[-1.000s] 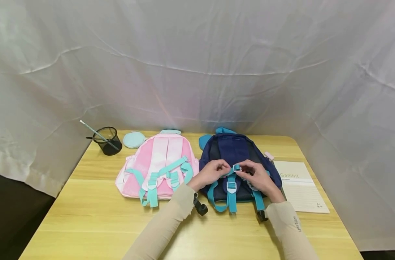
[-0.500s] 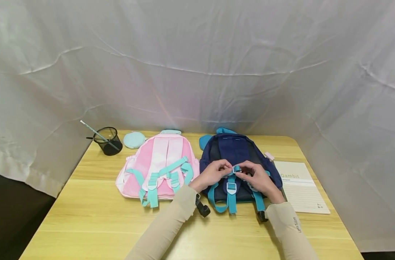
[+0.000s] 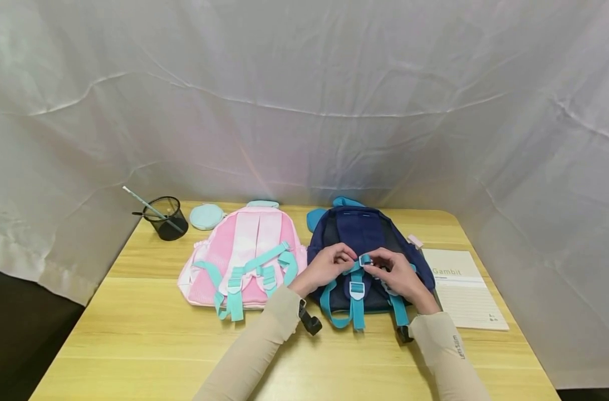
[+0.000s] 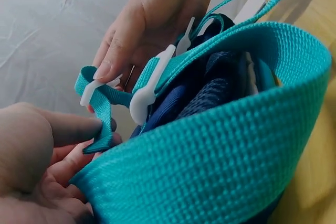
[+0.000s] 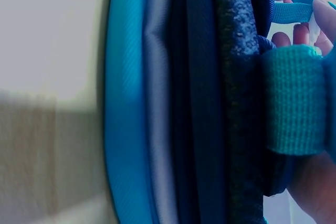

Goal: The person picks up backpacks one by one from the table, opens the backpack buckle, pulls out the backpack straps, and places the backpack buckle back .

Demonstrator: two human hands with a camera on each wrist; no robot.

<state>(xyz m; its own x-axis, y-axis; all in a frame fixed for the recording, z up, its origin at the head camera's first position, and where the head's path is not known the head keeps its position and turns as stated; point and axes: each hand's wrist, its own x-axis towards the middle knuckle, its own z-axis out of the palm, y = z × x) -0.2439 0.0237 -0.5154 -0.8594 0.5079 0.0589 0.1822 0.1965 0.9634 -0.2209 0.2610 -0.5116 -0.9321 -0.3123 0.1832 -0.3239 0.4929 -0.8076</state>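
Observation:
A navy backpack (image 3: 359, 223) with teal straps lies on the table, strap side up. Over its middle, my left hand (image 3: 325, 268) pinches the end of a narrow teal strap (image 4: 103, 121) between thumb and fingers. From the right, my right hand (image 3: 401, 273) holds the small white buckle (image 4: 92, 93) through which this strap is looped, seen close in the left wrist view. A second white buckle (image 3: 357, 288) sits just below on a hanging teal strap. In the right wrist view, the bag's side fills the middle, and the fingers show only at the right edge.
To the left lies a pink backpack (image 3: 256, 239) with mint straps. A black mesh pen cup (image 3: 168, 225) holding a pencil stands at the far left, beside a round mint pouch (image 3: 206, 216). A notebook (image 3: 465, 289) lies right of the navy bag. Grey curtains surround the table.
My left hand has shifted very slightly right and then back, still pinching the strap. The right hand stays on the buckle, and both backpacks keep their places.

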